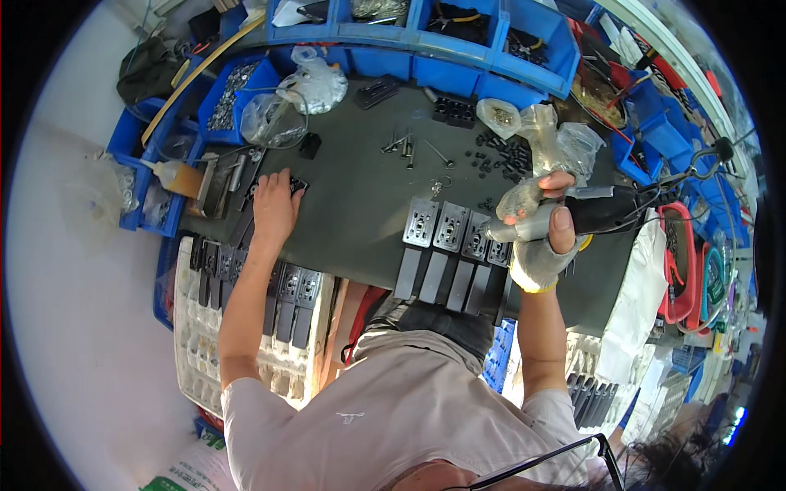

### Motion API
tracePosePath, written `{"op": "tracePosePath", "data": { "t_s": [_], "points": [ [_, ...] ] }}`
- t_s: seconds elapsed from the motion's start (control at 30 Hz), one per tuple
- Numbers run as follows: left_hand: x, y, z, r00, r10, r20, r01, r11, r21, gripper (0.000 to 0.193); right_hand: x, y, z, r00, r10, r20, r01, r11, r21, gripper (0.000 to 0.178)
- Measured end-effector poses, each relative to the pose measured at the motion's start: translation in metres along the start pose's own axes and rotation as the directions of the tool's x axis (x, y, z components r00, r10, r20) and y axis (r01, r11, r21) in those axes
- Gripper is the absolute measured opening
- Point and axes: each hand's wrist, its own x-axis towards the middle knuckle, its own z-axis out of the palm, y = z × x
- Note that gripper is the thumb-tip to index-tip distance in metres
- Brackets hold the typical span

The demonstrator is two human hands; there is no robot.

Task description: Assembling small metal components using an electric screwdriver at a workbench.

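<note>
My right hand (540,237), in a pale glove with bare fingertips, is wrapped round a silver-and-black power screwdriver (602,210). The tool lies sideways, its silver end toward the left, hanging from a hook and cord. My bare left hand (276,203) is at the bench's left side, fingers bent over a small black part (300,186); the hand hides much of it. Below the screwdriver's tip stands a row of long dark parts with silver plates (435,245) at the bench's front edge.
Loose long screws (407,146) and small black pieces (506,157) lie on the dark mat (352,204). Blue bins (458,74) line the back. An amber bottle (178,176) stands left. Trays of similar parts (192,327) flank me; a red basket (678,282) sits right.
</note>
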Motion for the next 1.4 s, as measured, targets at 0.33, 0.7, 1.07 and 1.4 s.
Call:
{"op": "tracePosePath", "data": {
  "t_s": [0.33,0.7,1.07,1.4],
  "points": [
    [0.019,0.128,-0.019,0.976,0.204,0.081,-0.153,0.897,-0.415,0.040,-0.002,-0.003,-0.011,0.997,-0.009,-0.077,-0.001,0.992,-0.125,0.053],
    [0.057,0.109,0.011,0.975,0.166,0.147,-0.060,0.835,-0.547,0.039,0.000,-0.009,-0.020,0.999,-0.001,-0.045,-0.004,0.995,-0.100,0.053],
    [0.244,0.075,0.131,0.982,-0.075,0.174,0.112,0.971,-0.212,0.071,0.001,-0.015,-0.021,0.999,0.009,-0.049,-0.016,0.987,-0.158,0.058],
    [0.137,0.111,0.015,0.977,-0.147,0.152,0.205,0.827,-0.523,0.066,-0.001,-0.019,-0.018,0.998,-0.007,-0.066,-0.006,0.983,-0.186,0.059]
  ]
}}
